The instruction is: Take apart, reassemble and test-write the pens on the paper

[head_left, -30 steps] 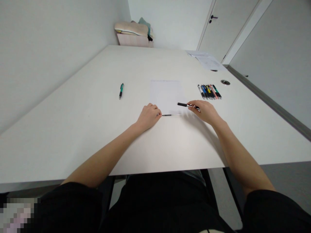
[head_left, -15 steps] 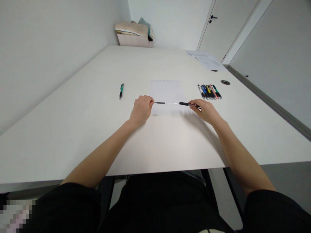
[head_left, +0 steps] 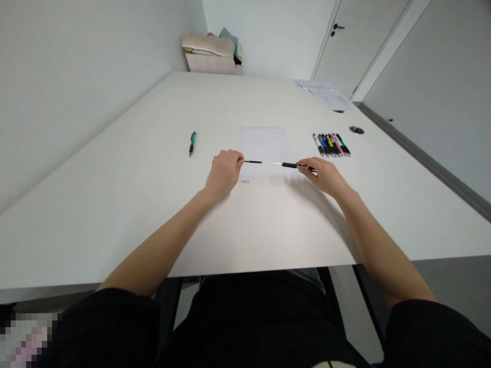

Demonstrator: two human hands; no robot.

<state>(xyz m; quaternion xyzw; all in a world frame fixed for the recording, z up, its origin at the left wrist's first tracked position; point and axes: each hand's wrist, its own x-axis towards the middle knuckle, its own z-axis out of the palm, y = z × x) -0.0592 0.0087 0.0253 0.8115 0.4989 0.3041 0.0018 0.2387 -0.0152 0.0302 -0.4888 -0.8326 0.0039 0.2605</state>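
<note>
A thin ink refill (head_left: 254,162), dark near its tip and clear along the rest, is pinched by its tip end in the fingers of my left hand (head_left: 225,171). My right hand (head_left: 321,174) is closed around a black pen barrel (head_left: 290,165), whose open end points left. The refill's clear end lies in line with the barrel's mouth; whether it is inside is too fine to tell. Both are held level over a sheet of paper (head_left: 263,140). Below the refill, near the sheet's lower left, is a small dark spring-like piece (head_left: 245,181).
A green and black pen (head_left: 192,144) lies left of the sheet. Several pens (head_left: 331,145) lie in a row to the right, near a round metal grommet (head_left: 356,130). More papers (head_left: 326,94) lie at the back right. Folded cloth (head_left: 209,45) is piled on a box beyond the white table (head_left: 126,204).
The refill and the pen barrel have come very slightly closer together. Both hands keep the same grip, and the other things have stayed put.
</note>
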